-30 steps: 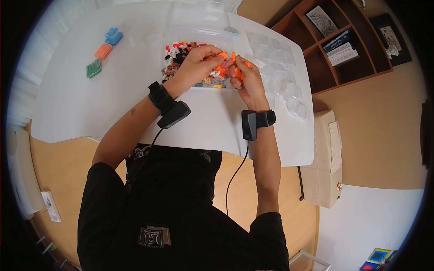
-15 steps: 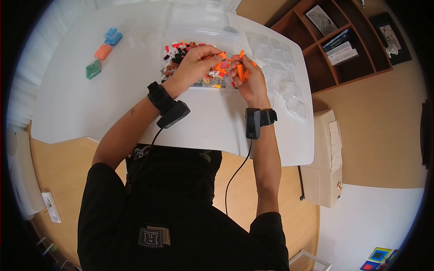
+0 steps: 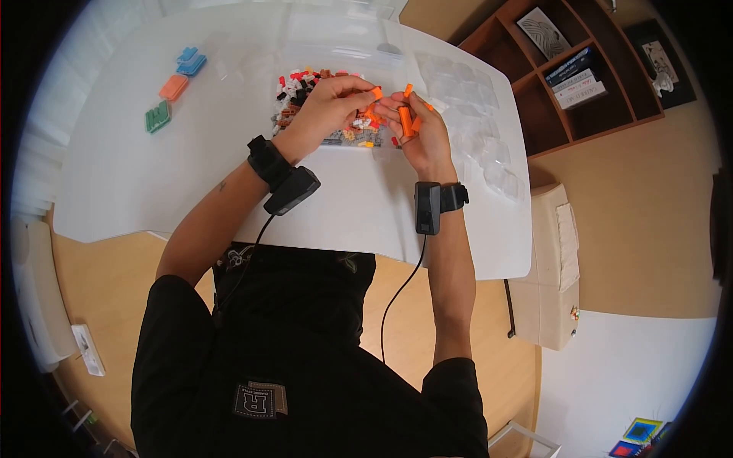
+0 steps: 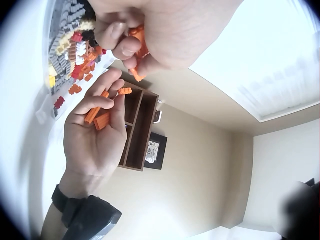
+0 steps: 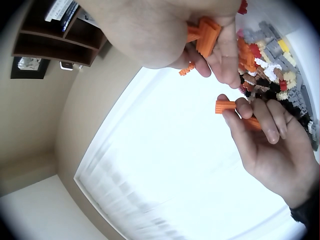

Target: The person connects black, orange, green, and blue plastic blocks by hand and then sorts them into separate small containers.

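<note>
We see the left hand [image 3: 324, 114] above the near part of a clear plastic box [image 3: 347, 55] of mixed red, white, black, brown, grey and yellow plastic bricks [image 3: 293, 93]. Its thumb and forefinger pinch a small ribbed orange plastic brick [image 5: 225, 106], and its other fingers are bent, with another orange piece [image 5: 253, 123] partly hidden beneath them.

Close on its right we see the right hand [image 3: 429, 141], turned so that the palm partly shows. One finger bends over a long orange plastic block [image 4: 95, 108], and a second orange block [image 4: 102, 120] lies in the grip beside it. A short knobbed orange brick [image 4: 125, 91] sits at the thumb tip. Two fingers reach toward the left hand, lying close together; we cannot tell whether the hands touch.

So the held orange pieces are all in the two hands, over and just beside the near right of the box, while loose orange bricks [image 5: 246, 54] lie among the mix.

On the left of the white table [image 3: 229, 179] we see green [image 3: 157, 117], orange [image 3: 174, 87] and blue plastic items [image 3: 191, 61] in a row, green nearest. On the right are clear plastic containers [image 3: 496, 156], and beyond them a brown wooden shelf [image 3: 534, 130] holding books [image 3: 578, 89].
</note>
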